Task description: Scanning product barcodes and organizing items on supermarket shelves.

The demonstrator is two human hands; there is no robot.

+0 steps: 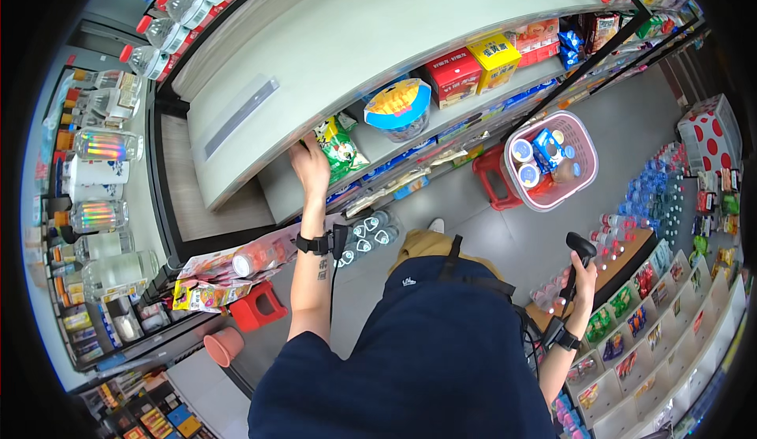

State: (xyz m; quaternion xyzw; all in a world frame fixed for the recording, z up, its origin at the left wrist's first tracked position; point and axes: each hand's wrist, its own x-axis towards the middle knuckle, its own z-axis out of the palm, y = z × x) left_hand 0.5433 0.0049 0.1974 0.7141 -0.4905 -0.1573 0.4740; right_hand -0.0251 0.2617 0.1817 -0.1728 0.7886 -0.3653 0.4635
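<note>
My left hand [311, 169] reaches under the upper shelf board and touches the left edge of a green snack bag [341, 150]. Its fingertips are partly hidden, so I cannot tell whether they grip the bag. To the right of the bag stands a tub of snacks [397, 111] with a blue and yellow label. My right hand [584, 279] holds a black handheld barcode scanner [578, 256] by its handle, out to my right above the low displays. The bag rests on the lower shelf [378, 154].
A pink basket [582, 186] of tubs and packs sits on a red stool [495, 186]. Red [454, 75] and yellow [494, 60] boxes stand farther along the shelf. Bottle packs [369, 235] lie on the floor. Another red stool [258, 307] and a pink bucket [223, 345] are at left.
</note>
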